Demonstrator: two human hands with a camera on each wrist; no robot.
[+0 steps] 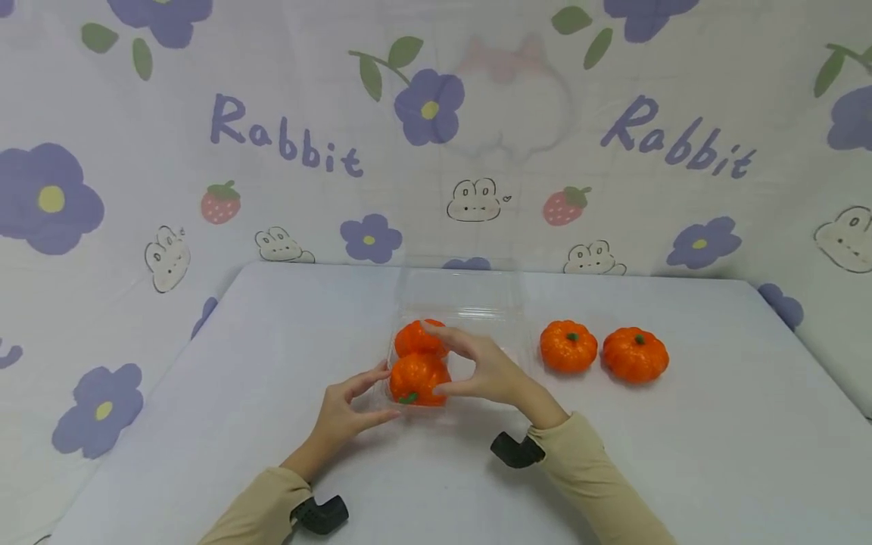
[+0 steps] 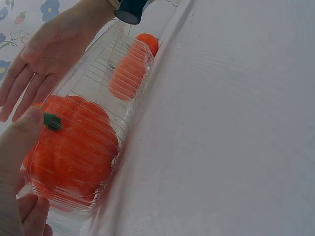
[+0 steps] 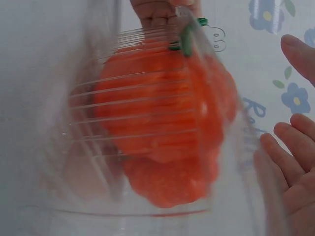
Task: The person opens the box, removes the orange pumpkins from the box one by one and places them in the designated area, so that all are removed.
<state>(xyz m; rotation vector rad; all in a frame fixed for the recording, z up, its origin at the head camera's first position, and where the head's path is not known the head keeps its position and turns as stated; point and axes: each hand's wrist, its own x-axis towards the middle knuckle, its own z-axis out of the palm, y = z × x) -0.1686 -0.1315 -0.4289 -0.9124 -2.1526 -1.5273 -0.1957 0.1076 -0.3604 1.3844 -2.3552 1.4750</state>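
Note:
A clear plastic box [image 1: 458,312] with its lid raised stands at the middle of the table. Two small orange pumpkins sit in its left part: a front pumpkin [image 1: 418,377], tipped with its green stem toward the near wall, and a rear pumpkin [image 1: 412,341] behind it. At the box's near left corner my left hand [image 1: 344,409] holds it, thumb [image 2: 32,123] at the front rim and fingers at the side. My right hand [image 1: 492,371] hovers over the box beside the pumpkins, fingers loosely spread, holding nothing. In the left wrist view its fingers [image 2: 32,86] look relaxed.
Two more pumpkins, one nearer [image 1: 568,347] and one farther right [image 1: 635,356], sit on the white table [image 1: 715,424] right of the box. A patterned cloth [image 1: 300,204] hangs behind and at the sides. Dark wrist cameras [image 1: 518,450] jut from both sleeves.

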